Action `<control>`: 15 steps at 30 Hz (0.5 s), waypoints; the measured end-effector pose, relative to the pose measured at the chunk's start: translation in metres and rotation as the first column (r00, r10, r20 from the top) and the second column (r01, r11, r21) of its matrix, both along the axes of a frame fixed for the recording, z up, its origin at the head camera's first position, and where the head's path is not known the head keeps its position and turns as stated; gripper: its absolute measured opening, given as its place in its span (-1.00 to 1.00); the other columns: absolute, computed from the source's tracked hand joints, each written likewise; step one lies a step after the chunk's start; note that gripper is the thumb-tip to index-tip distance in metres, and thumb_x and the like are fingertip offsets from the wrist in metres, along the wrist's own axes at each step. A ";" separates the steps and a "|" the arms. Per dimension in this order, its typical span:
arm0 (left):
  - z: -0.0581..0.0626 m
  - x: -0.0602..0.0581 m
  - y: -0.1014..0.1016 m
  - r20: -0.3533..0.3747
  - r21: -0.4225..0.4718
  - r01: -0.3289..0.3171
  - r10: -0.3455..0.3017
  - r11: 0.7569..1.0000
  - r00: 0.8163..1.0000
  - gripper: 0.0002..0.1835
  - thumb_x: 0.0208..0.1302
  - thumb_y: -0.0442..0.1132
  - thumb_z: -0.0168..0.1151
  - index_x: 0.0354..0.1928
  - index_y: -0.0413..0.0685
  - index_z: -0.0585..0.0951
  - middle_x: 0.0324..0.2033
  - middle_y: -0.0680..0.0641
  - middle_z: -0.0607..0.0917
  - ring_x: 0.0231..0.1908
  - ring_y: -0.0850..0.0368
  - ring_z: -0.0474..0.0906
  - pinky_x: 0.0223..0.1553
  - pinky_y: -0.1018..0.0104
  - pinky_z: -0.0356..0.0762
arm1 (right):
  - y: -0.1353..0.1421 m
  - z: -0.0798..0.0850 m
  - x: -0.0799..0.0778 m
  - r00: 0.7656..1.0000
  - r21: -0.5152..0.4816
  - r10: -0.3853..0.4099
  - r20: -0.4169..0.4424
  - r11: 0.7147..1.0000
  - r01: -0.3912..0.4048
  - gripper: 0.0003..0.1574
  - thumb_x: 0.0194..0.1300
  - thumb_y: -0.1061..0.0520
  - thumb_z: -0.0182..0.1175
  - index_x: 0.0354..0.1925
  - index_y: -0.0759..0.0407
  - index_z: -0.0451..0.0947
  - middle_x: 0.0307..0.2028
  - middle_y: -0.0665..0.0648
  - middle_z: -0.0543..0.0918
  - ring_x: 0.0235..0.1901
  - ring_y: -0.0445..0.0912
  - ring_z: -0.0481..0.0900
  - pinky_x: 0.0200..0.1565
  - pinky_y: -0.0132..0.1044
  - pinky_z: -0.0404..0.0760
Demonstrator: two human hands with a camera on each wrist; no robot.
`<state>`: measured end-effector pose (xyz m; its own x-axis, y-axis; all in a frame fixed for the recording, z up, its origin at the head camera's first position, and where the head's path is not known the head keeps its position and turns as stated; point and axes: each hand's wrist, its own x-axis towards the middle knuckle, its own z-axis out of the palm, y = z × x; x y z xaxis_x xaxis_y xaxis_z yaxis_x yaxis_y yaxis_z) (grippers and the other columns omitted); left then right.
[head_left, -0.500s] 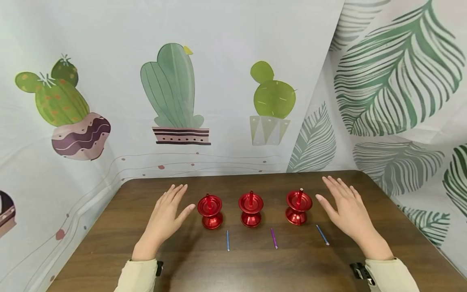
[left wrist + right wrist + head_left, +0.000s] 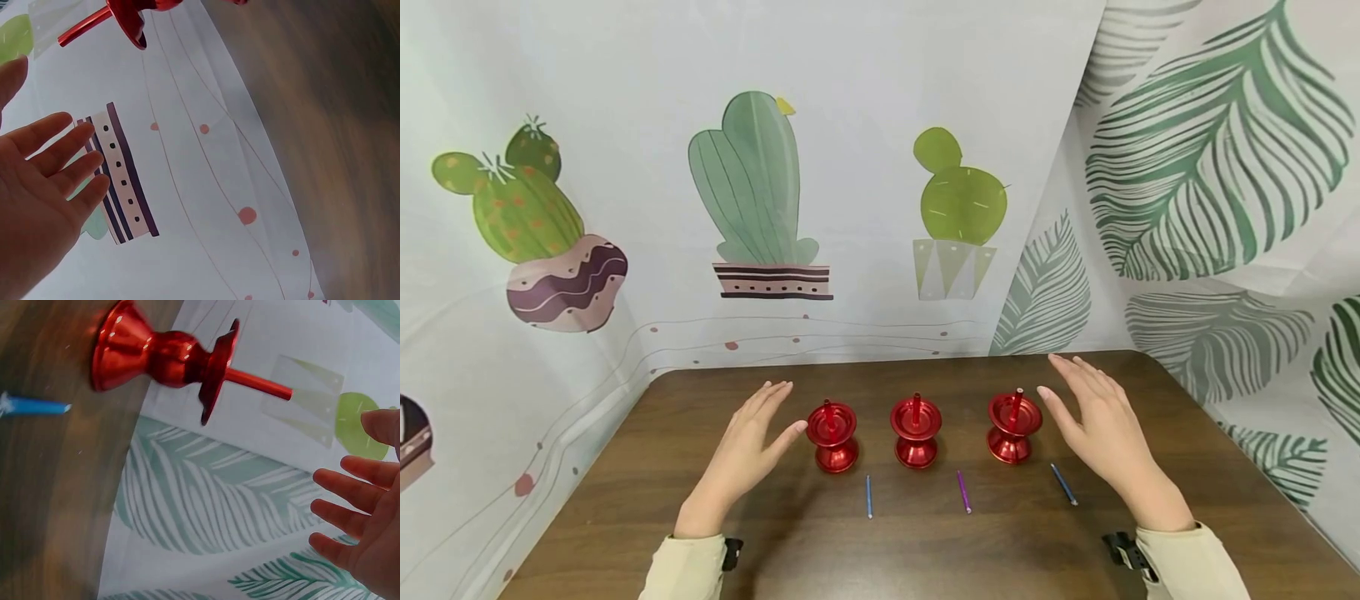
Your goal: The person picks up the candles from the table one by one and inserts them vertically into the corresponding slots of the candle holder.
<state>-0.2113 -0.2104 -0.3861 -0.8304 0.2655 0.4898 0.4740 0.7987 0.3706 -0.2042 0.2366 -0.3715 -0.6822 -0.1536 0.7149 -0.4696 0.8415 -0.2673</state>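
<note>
Three shiny red candle holders stand in a row on the table: a left one (image 2: 832,433), a middle one (image 2: 916,429) and a right one (image 2: 1012,427). Each has a thin red tube rising from its dish. My left hand (image 2: 743,462) hovers beside the left holder, fingers extended, thumb tip close to its dish. Beyond the right holder, my right hand (image 2: 1101,433) is held with fingers spread and nothing in it. In front of the holders lie three thin candles: a blue one (image 2: 868,497), a purple one (image 2: 963,492) and another blue one (image 2: 1063,485).
The brown wooden table (image 2: 910,554) runs back to a white cloth backdrop (image 2: 865,183) printed with cacti and leaves. Dark straps (image 2: 1129,554) circle both wrists at the sleeve cuffs.
My right hand has shifted left, closer to the right holder. My left hand has moved slightly right toward the left holder. The holders and candles stay in place.
</note>
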 end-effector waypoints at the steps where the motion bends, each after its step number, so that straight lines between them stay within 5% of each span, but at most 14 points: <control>1: 0.000 0.000 0.000 0.005 0.006 0.003 -0.003 1.000 1.000 -0.34 0.21 -0.11 0.34 0.31 -0.23 0.39 0.26 -0.26 0.43 0.33 -0.26 0.20 0.24 -0.32 0.12 | -0.002 0.001 0.000 1.000 -0.003 0.005 -0.002 1.000 -0.005 -0.42 0.25 0.11 0.26 0.19 0.29 0.45 0.09 0.35 0.56 0.17 0.30 0.39 0.15 0.27 0.26; 15: -0.001 0.000 0.008 0.135 0.091 0.056 -0.069 0.994 0.988 -0.29 0.21 -0.08 0.34 0.34 -0.20 0.34 0.32 -0.26 0.36 0.37 -0.25 0.14 0.25 -0.29 0.16 | -0.037 0.017 0.001 0.994 -0.068 0.110 -0.023 0.992 -0.111 -0.39 0.18 0.22 0.31 0.20 0.29 0.46 0.10 0.31 0.57 0.17 0.26 0.42 0.16 0.25 0.28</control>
<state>-0.2111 -0.2022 -0.3868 -0.8747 0.2805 0.3952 0.4615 0.7310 0.5027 -0.2035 0.2000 -0.3545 -0.6497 -0.1772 0.7392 -0.5641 0.7642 -0.3126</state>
